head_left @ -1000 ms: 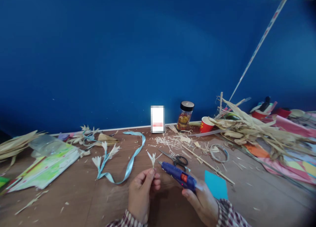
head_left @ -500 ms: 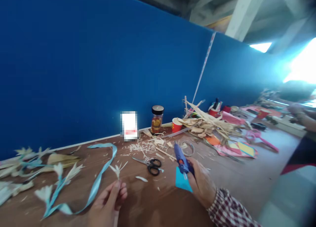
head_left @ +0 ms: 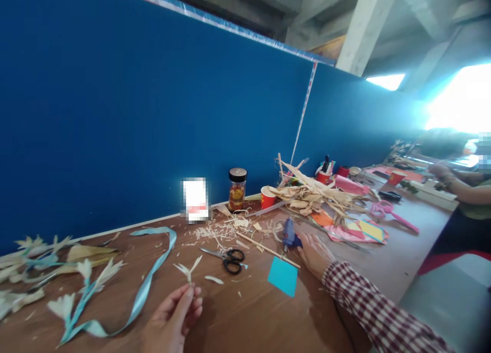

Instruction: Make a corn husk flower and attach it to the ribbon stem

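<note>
Thumb and fingers of my left hand (head_left: 176, 309) pinch the stem of a small pale husk flower (head_left: 187, 270), which points up. My right hand (head_left: 315, 255), in a checked sleeve, is closed around the handle of a blue-purple glue gun (head_left: 289, 232) down at the table. In front of that hand lies a turquoise paper square (head_left: 283, 277), with a thin wooden stick (head_left: 276, 254) along its upper edge. Black-handled scissors (head_left: 232, 261) lie between my hands. To the left, a light-blue ribbon (head_left: 148, 284) curls from a finished-looking spray of pale flowers (head_left: 82, 291).
Husk scraps (head_left: 215, 230) litter the table near a lidded jar (head_left: 238, 190) and a red paper cup (head_left: 267, 197). A pile of dry husks (head_left: 318, 192) and pink scissors (head_left: 395, 215) lie right. A blue partition (head_left: 153, 112) stands behind; another person's arm (head_left: 448, 181) is far right.
My right hand has lowered the glue gun, moving it slightly right and away, uncovering more of the turquoise paper and the stick. My left hand keeps its pinch on the flower. The view has shifted slightly.
</note>
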### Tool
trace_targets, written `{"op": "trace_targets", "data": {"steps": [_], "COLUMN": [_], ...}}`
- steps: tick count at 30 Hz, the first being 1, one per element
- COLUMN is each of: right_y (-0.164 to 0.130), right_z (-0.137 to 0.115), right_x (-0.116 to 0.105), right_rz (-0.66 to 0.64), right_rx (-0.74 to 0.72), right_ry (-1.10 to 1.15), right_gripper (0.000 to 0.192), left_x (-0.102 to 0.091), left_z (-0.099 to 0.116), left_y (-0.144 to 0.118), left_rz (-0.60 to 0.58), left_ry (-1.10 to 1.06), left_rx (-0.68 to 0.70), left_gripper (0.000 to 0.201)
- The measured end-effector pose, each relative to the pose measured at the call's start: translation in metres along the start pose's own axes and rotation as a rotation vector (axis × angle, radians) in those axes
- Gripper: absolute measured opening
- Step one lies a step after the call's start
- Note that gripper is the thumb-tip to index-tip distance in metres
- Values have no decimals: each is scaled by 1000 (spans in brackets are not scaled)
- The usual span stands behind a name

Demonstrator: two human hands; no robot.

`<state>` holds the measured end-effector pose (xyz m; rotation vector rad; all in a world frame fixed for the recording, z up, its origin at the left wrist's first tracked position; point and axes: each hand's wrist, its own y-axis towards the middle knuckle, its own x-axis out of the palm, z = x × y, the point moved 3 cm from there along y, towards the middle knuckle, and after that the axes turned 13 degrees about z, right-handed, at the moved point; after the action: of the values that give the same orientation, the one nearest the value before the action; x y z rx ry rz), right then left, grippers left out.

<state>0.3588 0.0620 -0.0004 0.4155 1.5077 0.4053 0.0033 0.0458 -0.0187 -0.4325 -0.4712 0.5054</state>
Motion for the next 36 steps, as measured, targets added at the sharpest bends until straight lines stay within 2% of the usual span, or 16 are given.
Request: {"op": "trace_targets", "data": {"steps": [3, 6, 10, 13, 15, 18, 20, 21, 24, 28, 31, 36], "right_y": [1, 2, 5, 4, 1, -3, -3, -1, 8, 23, 31, 31], "right_z": [3, 1, -29, -69, -92, -122, -143, -154, -188, -217, -227, -229], "right_x": [-5, -25, -66, -98, -119, -134, -125, -116, -74, -24, -9, -6], "right_rz": [-32, -28, 59, -68, -206, -447, -507, -470, -336, -318, -327, -297], "right_rx": [-26, -13, -2, -72, -86, -35, -70, -122, -272, -260, -243, -255], "right_ry": [33, 53, 205, 519, 774, 1070, 1083, 1030, 748, 397, 329, 330], "right_gripper": [40, 45, 20, 18, 14, 17, 16, 14, 12, 14, 13, 12], "left_x": [-4, -8, -7, -5, -5, -7, -9, -10, -13, -18, -19, -17], "left_z": [5, 8, 7, 6, 6, 10, 12, 13, 16, 19, 19, 18], "left_y": [-2, 1, 6, 7, 7, 10, 11, 11, 12, 13, 13, 14], "left_rz": [20, 33, 19, 0, 8, 15, 32, 49, 101, 138, 120, 82], "left_ry": [42, 72, 108, 117, 109, 95, 95, 96, 84, 40, 27, -26], "left_rx": [34, 60, 68, 81, 110, 201, 262, 287, 347, 333, 261, 188], "left_gripper": [33, 35, 36, 37, 38, 34, 33, 34, 33, 29, 31, 27]}}
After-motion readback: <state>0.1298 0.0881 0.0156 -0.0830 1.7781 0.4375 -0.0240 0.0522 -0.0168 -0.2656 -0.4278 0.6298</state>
